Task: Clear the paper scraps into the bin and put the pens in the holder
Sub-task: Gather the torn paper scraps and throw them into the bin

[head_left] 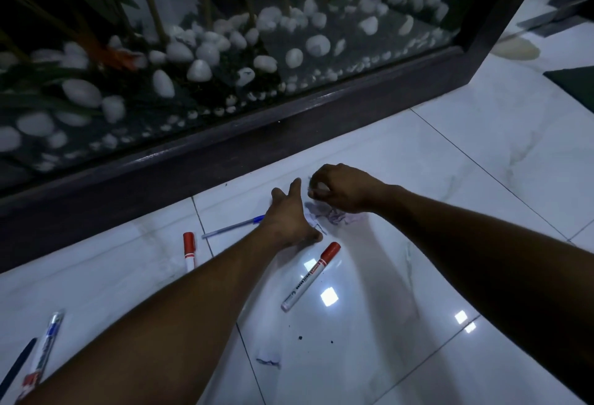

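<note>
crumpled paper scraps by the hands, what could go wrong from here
1. The small torn scrap lies apart near the left forearm and could be missed.
2. The left hand might knock the red-capped whiteboard marker or blue-capped ballpoint pen, rolling them away.
3. Bits may drop from the closed right hand.

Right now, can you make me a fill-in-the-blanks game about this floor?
1. The marker nearest the left hand has a ___ cap.
2. The right hand pinches a paper ___.
3. The pen has a ___ cap.
4. Everything lies on the white ___.

Missing words: red; scrap; blue; floor
</note>
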The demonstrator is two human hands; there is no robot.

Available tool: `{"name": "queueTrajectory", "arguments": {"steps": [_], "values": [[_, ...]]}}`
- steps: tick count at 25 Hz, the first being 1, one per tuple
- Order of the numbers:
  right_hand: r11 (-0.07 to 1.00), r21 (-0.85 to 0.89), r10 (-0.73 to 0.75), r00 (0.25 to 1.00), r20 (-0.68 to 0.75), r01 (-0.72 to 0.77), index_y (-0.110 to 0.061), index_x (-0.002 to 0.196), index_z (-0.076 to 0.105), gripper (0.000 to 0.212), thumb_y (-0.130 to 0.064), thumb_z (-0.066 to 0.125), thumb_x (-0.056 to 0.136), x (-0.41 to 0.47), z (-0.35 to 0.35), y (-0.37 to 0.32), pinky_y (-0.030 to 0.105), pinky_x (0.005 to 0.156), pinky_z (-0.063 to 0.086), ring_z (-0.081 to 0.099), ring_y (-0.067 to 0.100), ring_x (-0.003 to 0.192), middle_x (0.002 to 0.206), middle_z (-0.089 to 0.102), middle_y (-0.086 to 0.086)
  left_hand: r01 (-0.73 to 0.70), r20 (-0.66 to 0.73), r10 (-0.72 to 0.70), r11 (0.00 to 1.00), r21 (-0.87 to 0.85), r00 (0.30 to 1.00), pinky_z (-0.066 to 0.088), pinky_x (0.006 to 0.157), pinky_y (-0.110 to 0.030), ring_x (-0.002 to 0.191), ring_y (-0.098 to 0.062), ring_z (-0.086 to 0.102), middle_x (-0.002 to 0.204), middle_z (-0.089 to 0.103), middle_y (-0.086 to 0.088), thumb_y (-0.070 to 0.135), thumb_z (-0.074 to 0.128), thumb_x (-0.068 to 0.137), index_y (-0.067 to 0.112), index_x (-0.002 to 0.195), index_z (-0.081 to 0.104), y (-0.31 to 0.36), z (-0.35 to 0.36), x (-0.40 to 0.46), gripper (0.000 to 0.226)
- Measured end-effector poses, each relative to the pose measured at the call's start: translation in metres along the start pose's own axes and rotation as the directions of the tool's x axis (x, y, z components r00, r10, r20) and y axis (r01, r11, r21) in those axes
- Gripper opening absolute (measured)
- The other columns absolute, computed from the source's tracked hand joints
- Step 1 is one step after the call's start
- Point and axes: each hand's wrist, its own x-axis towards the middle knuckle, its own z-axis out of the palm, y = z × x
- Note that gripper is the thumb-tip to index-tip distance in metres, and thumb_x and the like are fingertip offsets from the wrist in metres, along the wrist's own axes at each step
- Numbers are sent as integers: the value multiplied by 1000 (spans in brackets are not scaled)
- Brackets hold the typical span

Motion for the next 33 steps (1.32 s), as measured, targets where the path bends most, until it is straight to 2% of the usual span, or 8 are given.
{"name": "queueTrajectory", "arguments": {"steps": [5, 9, 13, 16, 20, 24, 29, 33], "values": [[984, 176, 43, 988, -146, -16, -21, 122, 60, 36, -44, 59, 94, -40, -13, 19, 28, 80, 49, 66, 17, 100, 120, 69, 1, -44, 33, 43, 999, 16, 999, 47, 90, -30, 126, -32, 48, 146, 27, -14, 37, 86, 72, 31, 157, 9, -1, -2, 0, 115], [966, -24, 256, 966, -32, -257, -32, 145, 38, 84, -70, 66, 76, -56, -17, 43, 35, 85, 51, 63, 22, 107, 136, 58, 4, -36, 43, 32, 996, 79, 999, 48, 93, -32, 120, -32, 53, 143, 28, -15, 37, 88, 68, 35, 156, 12, 5, -5, 0, 116], [952, -128, 287, 956, 63, -277, -28, 151, 28, 110, -69, 78, 62, -47, 2, 29, 38, 92, 51, 56, 32, 119, 144, 40, 12, -70, 76, 55, 976, 207, 996, 44, 85, -30, 117, -29, 54, 138, 42, -11, 44, 82, 72, 27, 146, 34, 16, 6, 11, 90], [978, 22, 207, 978, 31, -208, -18, 140, 46, 82, -45, 83, 71, -39, 20, 13, 29, 84, 45, 59, 30, 110, 127, 52, 12, -103, -39, 112, 979, 177, 993, 38, 80, -26, 100, -21, 58, 122, 60, -9, 42, 67, 86, 18, 122, 55, 21, 24, 12, 45], [969, 168, 205, 971, -126, -183, -7, 110, 65, 30, -18, 71, 82, -41, 32, -2, 30, 74, 46, 64, 30, 96, 104, 68, 14, -149, -252, 148, 989, 14, 956, 46, 73, -26, 87, -25, 65, 97, 70, -13, 10, 65, 87, 7, 92, 67, 23, 37, -2, 6], [957, 235, 214, 963, -166, -172, -7, 86, 64, 2, -9, 63, 85, -54, 28, -15, 26, 59, 40, 63, 28, 85, 91, 69, 12, -156, -233, 128, 982, -108, 964, 55, 72, -33, 81, -25, 68, 84, 71, -11, -3, 60, 86, 3, 84, 68, 24, 37, -18, 11], [964, 229, 191, 952, -240, -136, -13, 71, 57, 15, -7, 60, 85, -70, 15, -34, 27, 54, 32, 56, 24, 72, 80, 66, 10, -204, -240, 165, 968, -147, 957, 39, 53, -16, 69, -14, 60, 71, 65, 0, 7, 66, 85, 14, 77, 68, 19, 14, -40, 11], [970, 216, 157, 968, -194, -114, -3, 77, 65, 6, -7, 63, 82, -88, 12, -66, 26, 53, 36, 61, 26, 72, 75, 65, 8, -220, -152, 205, 972, -86, 967, 46, 62, -26, 74, -22, 66, 77, 71, -7, 9, 72, 80, 8, 82, 71, 0, -7, -72, 3]]}}
